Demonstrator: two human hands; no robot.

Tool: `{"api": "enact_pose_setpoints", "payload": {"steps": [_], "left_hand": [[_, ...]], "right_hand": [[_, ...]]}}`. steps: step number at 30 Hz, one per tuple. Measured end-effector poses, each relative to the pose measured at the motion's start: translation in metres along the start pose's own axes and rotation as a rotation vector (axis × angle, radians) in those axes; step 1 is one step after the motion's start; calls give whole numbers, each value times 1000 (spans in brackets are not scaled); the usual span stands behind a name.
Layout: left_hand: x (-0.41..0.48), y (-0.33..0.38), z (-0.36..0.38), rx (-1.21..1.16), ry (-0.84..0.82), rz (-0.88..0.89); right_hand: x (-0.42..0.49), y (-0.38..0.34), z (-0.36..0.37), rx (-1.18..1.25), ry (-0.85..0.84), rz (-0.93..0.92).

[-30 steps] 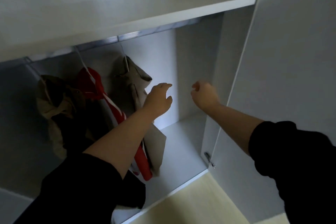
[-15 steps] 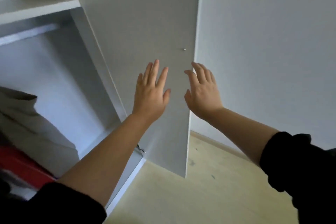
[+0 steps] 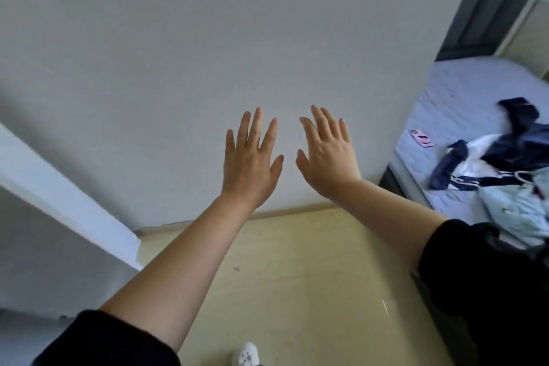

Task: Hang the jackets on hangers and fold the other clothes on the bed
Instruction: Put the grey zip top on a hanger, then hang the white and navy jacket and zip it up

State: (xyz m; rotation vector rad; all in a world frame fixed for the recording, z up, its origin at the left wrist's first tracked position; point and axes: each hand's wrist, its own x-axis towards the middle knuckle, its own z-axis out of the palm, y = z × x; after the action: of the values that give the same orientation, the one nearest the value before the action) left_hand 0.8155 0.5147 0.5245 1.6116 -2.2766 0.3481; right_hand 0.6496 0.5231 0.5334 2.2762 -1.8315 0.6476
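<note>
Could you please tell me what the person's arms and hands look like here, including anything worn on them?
Both arms wear black sleeves. The left sleeve and the right sleeve end near the elbows, so the forearms are bare. The left hand and right hand are bare too: no gloves, rings, watch or bracelet show on the sides facing the camera.

- Soft, even daylight fills the room.
- The bed (image 3: 451, 92) on the right looks brightest and a bit blue.
- The grey wall (image 3: 178, 38) gets dimmer toward the left.
- The clothes (image 3: 520, 142) on the bed and the white board (image 3: 59, 193) on the left look smeared.
- The left hand (image 3: 251, 163) and right hand (image 3: 326, 163) look sharp.
- Lines bend near the edges.
</note>
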Motion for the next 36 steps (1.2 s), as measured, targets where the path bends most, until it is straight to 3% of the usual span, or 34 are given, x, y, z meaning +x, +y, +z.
{"api": "enact_pose_setpoints", "payload": {"steps": [11,17,24,29,36], "left_hand": [[152,187,116,-171,-100,333],[256,284,176,-246,-189,429],[341,405,229,-266,-254,628],[364,481,273,-279,-322,700],[403,577,360,-257,-428,590]], "right_hand": [[-8,237,25,-141,-85,439],[21,355,33,-196,-168,639],[14,490,15,-262,-151,884],[-12,571,26,-255,-204,973],[-15,707,74,-236,-331,933]]}}
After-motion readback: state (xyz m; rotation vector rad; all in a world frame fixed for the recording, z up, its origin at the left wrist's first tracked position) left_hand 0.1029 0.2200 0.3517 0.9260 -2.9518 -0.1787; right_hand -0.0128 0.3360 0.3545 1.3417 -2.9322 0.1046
